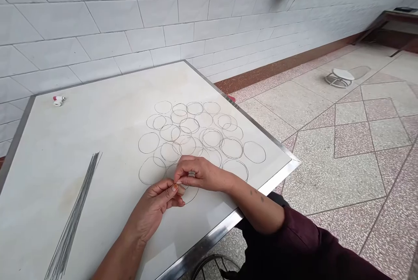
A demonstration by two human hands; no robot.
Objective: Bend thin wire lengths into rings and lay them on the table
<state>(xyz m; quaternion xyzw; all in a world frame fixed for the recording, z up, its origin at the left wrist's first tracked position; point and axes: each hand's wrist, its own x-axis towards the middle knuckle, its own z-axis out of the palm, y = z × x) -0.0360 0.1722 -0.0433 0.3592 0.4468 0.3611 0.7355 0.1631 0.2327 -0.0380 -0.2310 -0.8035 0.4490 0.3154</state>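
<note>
A small white and red thing [59,100] sits far left on the white, metal-edged table [111,127]. Then comes a bunch of straight, thin grey wires [75,214]. The left hand [157,203] pinches a thin, dark, round wire ring [195,197] over the table, the right hand [202,174] pinches it too, and many more thin rings [203,139] lie behind

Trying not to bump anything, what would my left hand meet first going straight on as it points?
Most likely your right hand, close against it; wire rings lie beyond, though depth is unclear.
</note>
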